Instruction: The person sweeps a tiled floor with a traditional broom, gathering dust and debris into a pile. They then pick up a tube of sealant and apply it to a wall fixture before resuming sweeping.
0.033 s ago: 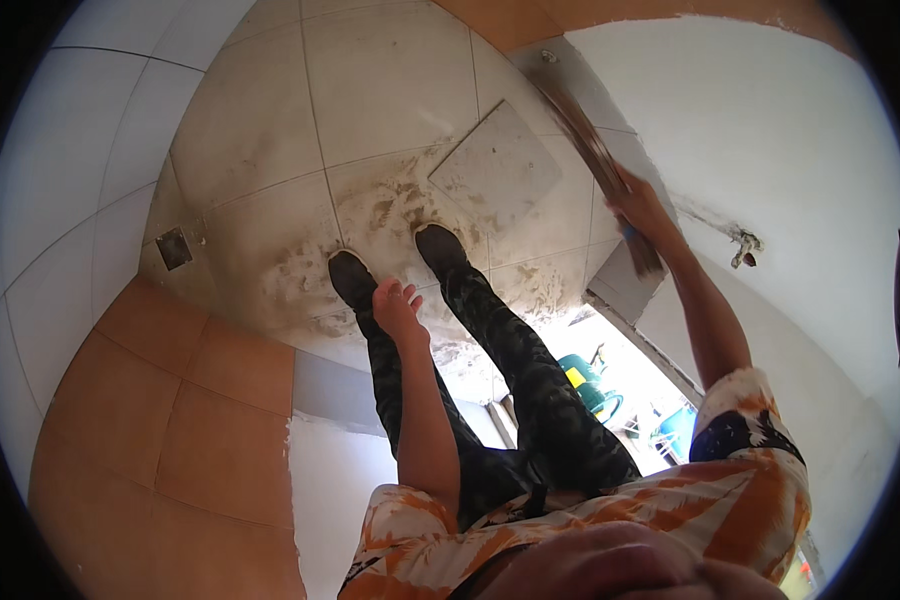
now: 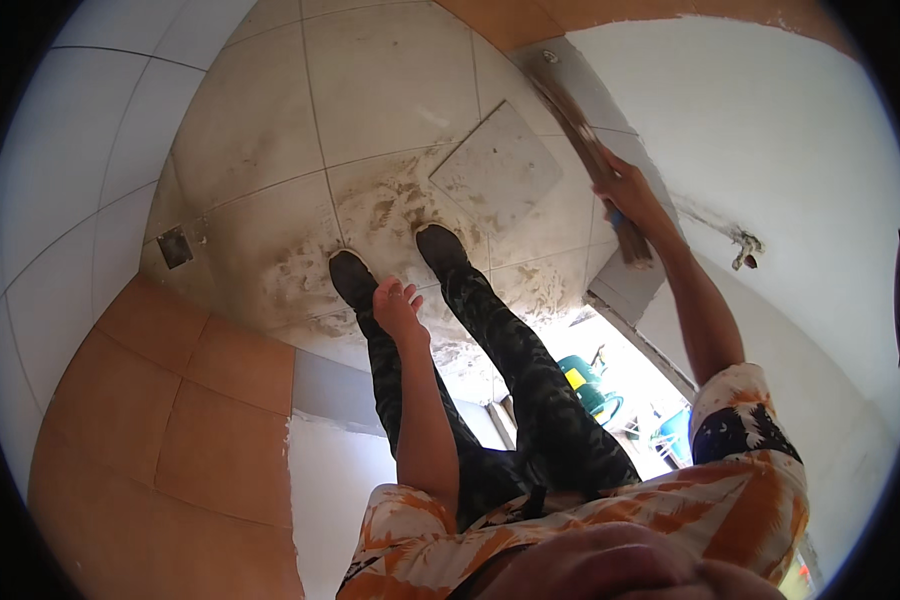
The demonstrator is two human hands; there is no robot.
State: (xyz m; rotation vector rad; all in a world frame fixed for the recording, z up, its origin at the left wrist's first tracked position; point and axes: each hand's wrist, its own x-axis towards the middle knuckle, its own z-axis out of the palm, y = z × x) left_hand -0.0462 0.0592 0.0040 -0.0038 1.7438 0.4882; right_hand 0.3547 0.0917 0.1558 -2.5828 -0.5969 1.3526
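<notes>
My right hand (image 2: 630, 195) is closed around a long, narrow brown bar (image 2: 580, 125). I cannot tell whether it is wood or dirty metal. It slants along the foot of the white wall, its far end near the corner and its near end just past my hand. My left hand (image 2: 400, 308) hangs in front of my legs, empty, its fingers loosely bent and apart. Between the bar and my shoes, a loose square grey tile (image 2: 497, 165) lies at an angle on the dusty tiled floor (image 2: 240, 130).
A square floor drain (image 2: 175, 248) is at the left. Orange tiles (image 2: 220, 430) cover the wall at the lower left. A pipe fitting (image 2: 745, 248) sticks out of the white wall (image 2: 750, 130). Behind me, a bright doorway shows a green object (image 2: 590, 385).
My right hand and the bar have shifted slightly left and farther from me, and the bar is less blurred. My left hand stays put.
</notes>
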